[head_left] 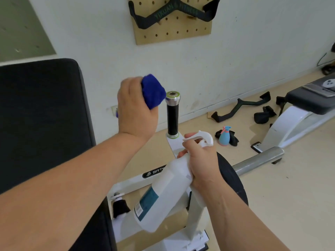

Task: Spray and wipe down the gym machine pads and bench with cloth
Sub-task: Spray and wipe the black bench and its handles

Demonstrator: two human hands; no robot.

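The black pad (41, 115) on the left is cut off by the picture's left edge, and the left forearm hides its lower part. The lettering on the white machine frame (130, 182) begins "BRTW" and then disappears behind the spray bottle (163, 192). The print on the bottle's teal label is too small to read. A black weight plate (233, 180) on a steel bar (259, 160) is half covered by the right hand (201, 160). The wooden pegboard (172, 33) on the wall is cropped by the top edge.

The left hand (135, 107) is raised before the wall, its fingers curled round a bunched, deep blue cloth (153, 91). The cloth sits just beside the chrome cap of an upright black handle (172, 113); whether they touch cannot be told. The right hand grips the neck of the white spray bottle, one finger at the trigger. The bottle is tilted, its base toward the lower left, in front of the frame.

On the floor near the wall lie a black bar attachment (241, 107) and a small blue bottle (225, 136).
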